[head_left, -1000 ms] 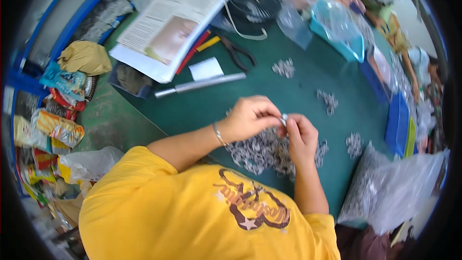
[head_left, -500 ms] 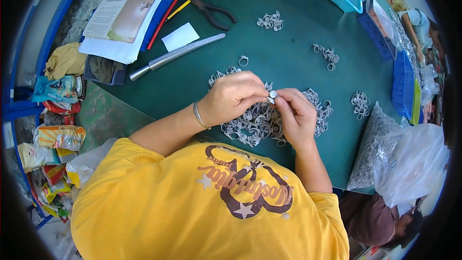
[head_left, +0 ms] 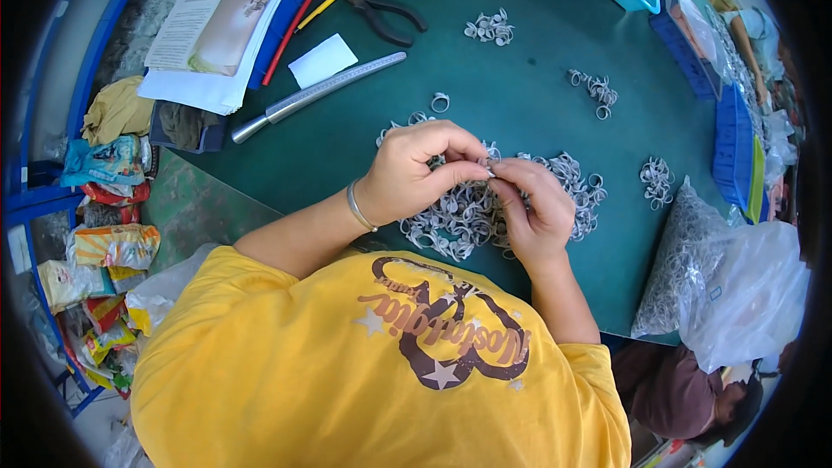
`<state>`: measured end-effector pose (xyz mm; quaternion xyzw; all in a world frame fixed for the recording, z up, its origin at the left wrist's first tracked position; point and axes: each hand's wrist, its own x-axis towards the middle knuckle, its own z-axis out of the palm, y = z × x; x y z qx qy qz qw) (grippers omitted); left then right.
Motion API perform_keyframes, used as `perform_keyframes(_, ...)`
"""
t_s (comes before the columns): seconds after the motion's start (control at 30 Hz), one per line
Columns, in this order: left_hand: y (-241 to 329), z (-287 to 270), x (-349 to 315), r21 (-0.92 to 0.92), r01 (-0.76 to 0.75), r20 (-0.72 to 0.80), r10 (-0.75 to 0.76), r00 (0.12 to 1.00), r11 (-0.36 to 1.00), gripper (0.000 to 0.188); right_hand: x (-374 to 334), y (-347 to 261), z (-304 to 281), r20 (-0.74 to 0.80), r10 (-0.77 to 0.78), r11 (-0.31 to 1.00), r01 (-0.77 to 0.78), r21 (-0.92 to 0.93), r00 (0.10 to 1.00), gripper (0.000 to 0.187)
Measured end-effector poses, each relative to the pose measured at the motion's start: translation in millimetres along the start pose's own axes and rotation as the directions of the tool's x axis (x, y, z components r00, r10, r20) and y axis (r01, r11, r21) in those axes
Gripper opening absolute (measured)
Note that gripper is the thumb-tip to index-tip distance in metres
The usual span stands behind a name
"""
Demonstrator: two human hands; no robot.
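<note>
My left hand (head_left: 418, 166) and my right hand (head_left: 541, 212) meet over the pile, fingertips pinched together on one small silver-grey ring (head_left: 490, 171). Most of that ring is hidden by the fingers. Below and around my hands spreads a large pile of grey metal rings (head_left: 452, 224). Just beyond my left hand, a single ring (head_left: 440, 102) stands apart from the pile. Smaller clusters of rings lie farther off: one at the far middle (head_left: 490, 28), another to the right (head_left: 596, 94), and a third near the right edge (head_left: 657, 182).
A ring-sizing mandrel (head_left: 316, 97), white paper (head_left: 322, 61), pliers (head_left: 381, 16), and red (head_left: 290, 35) and yellow (head_left: 319, 11) pencils lie at left. Papers (head_left: 221, 17) sit beside them. A bag of rings (head_left: 680, 264) and blue bins (head_left: 733, 146) line the right. Another person (head_left: 680, 394) sits lower right.
The ring between my fingertips has turned, so its round face no longer shows. My fingers have closed over it more. The whole view has shifted slightly.
</note>
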<state>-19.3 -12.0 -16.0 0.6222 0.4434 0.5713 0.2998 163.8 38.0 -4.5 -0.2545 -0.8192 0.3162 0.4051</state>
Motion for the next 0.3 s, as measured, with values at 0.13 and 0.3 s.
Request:
perform_keyframes(0.13, -0.5, 0.9, -0.1, -0.075, 0.062, -0.045, -0.065, 0.997, 0.995, 0.025, -12.7, 3.9, 3.5, 0.023, 0.322, 0.858, -0.302, 0.416, 0.947, 0.023)
perform_keyframes(0.3, 2.0, -1.3, 0.9, 0.128, -0.043, -0.03, 0.047, 0.998, 0.991, 0.027, -9.7, -0.8, -0.4, 0.093, 0.427, 0.725, -0.402, 0.56, 0.9, 0.03)
